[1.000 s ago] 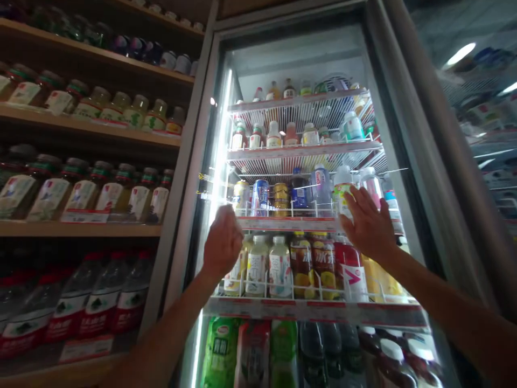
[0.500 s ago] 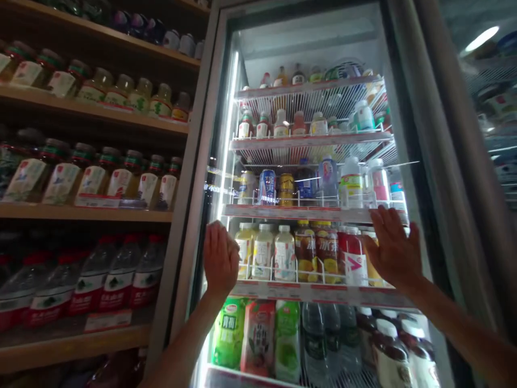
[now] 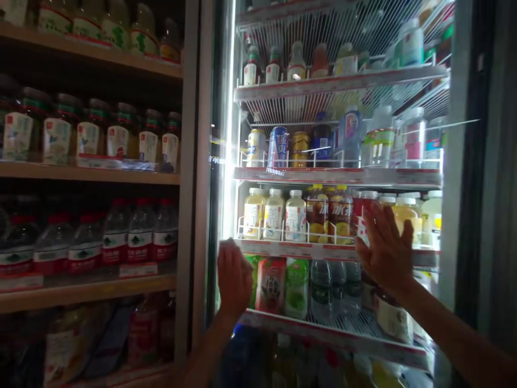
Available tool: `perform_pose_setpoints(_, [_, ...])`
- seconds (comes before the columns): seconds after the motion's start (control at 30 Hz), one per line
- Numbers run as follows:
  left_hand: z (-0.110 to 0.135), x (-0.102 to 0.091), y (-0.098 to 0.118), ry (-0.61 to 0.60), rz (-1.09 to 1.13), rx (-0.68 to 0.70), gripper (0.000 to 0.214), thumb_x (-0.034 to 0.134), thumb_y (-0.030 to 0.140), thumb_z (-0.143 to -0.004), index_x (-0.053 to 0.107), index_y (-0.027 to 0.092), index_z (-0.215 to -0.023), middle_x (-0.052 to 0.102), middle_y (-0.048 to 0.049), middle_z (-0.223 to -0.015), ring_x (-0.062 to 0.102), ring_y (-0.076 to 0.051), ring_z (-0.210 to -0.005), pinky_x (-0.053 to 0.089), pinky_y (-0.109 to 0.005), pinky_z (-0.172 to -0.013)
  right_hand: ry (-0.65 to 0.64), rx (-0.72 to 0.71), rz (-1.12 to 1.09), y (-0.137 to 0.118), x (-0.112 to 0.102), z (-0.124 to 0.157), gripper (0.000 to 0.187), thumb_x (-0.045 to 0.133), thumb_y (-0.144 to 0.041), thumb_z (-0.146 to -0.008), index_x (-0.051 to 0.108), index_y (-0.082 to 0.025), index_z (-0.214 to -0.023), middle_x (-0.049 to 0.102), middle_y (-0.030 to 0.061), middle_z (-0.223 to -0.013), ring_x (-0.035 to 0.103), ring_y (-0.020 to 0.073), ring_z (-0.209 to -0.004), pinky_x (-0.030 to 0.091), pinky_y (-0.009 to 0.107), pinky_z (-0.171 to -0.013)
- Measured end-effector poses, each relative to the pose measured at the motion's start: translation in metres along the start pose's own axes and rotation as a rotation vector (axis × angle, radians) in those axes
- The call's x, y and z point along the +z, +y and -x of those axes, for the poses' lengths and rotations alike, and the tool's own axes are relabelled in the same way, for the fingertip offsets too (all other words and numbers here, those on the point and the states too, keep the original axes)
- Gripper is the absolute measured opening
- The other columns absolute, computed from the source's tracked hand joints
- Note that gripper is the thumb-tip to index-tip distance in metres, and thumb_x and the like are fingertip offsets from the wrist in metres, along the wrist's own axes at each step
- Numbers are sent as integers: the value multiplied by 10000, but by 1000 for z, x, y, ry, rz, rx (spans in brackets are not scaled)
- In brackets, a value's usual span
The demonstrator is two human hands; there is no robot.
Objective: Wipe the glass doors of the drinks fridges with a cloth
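1. Grip released on both: left hand [image 3: 234, 280] and right hand [image 3: 385, 248] lie open, palms flat against cooler glass door [image 3: 452, 215].
2. Door looks shut in front of drink shelves [image 3: 299, 249]; bottles [image 3: 295, 215] stand untouched behind the glass.

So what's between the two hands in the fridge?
Head view: between the left hand and right hand stand a red drink carton, a green bottle and water bottles, just under a shelf edge.

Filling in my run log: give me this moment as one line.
left hand: open, raised at drinks cooler | right hand: open, before bottle shelf | held: nothing
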State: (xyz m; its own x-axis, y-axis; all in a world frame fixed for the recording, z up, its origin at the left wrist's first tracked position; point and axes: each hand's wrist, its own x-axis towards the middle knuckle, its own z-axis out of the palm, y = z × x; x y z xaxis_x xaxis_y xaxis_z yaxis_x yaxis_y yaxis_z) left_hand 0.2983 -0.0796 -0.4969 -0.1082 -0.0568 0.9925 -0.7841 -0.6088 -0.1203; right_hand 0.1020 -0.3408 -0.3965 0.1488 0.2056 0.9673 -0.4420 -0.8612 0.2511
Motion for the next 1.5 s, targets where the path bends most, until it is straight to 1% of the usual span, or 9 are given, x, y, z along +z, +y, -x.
perform_pose_setpoints(0.17, [26,-2,41,-207,125,618,563,403,316,-828,377,225,-1383,309,-9,-1490,255,-217,-1385,324,-340,-1087,21,-40,-3,8,-2,2,646,398,-303,-897,138,-220,-1482,348,121,-1472,350,317,-1337,194,555,-1085])
perform_pose_setpoints(0.37, [26,-12,-20,-21,-42,0,730,419,177,-809,104,177,-1468,127,-92,-1542,112,-271,-1418,297,-489,-1092,35,3,7,22,-4,20,668,400,-291,-892,97,-244,-1486,272,94,-1508,318,327,-1352,203,570,-1084])
perform_pose_setpoints(0.6, [-60,21,51,-112,140,327,672,401,246,-847,141,181,-1463,285,-74,-1502,171,-254,-1410,292,-441,-1100,10,36,0,19,-1,24,670,374,-300,-899,64,-231,-1489,248,98,-1517,274,306,-1376,206,562,-1092])
perform_pose_setpoints(0.8, [-125,35,66,142,82,-107,674,376,216,-869,72,162,-1468,160,-130,-1533,88,-265,-1423,225,-506,-1117,67,102,70,47,-11,22,654,353,-301,-905,66,-229,-1489,233,106,-1519,275,315,-1374,224,570,-1081])
perform_pose_setpoints(1.0, [-109,39,126,-214,137,842,559,385,335,-848,349,203,-1390,244,-22,-1521,126,-223,-1421,220,-368,-1135,39,60,51,49,-13,26,665,342,-297,-908,31,-212,-1490,233,107,-1520,238,288,-1392,218,537,-1098])
perform_pose_setpoints(1.07, [-142,42,120,-197,124,815,537,368,342,-856,374,194,-1371,283,-25,-1507,121,-219,-1422,211,-393,-1139,47,42,44,55,-18,22,649,337,-282,-913,46,-220,-1489,251,98,-1516,235,269,-1395,204,518,-1110])
perform_pose_setpoints(1.2, [-204,52,115,-51,56,218,556,340,248,-861,302,82,-1391,266,-143,-1501,81,-271,-1424,205,-493,-1119,131,68,40,72,-33,12,637,352,-268,-915,81,-201,-1487,216,99,-1529,197,259,-1408,194,503,-1119])
perform_pose_setpoints(1.4, [-148,53,162,-265,173,1047,576,398,396,-850,355,153,-1371,235,-51,-1526,80,-242,-1425,211,-378,-1130,141,68,37,91,-43,11,625,345,-240,-911,98,-214,-1485,223,88,-1529,190,240,-1411,191,502,-1128])
perform_pose_setpoints(1.5, [-172,62,167,-170,167,820,521,363,355,-876,367,165,-1362,277,-46,-1510,106,-232,-1423,207,-402,-1131,184,92,43,103,-43,5,618,349,-245,-913,111,-235,-1483,244,89,-1522,211,246,-1405,217,515,-1117])
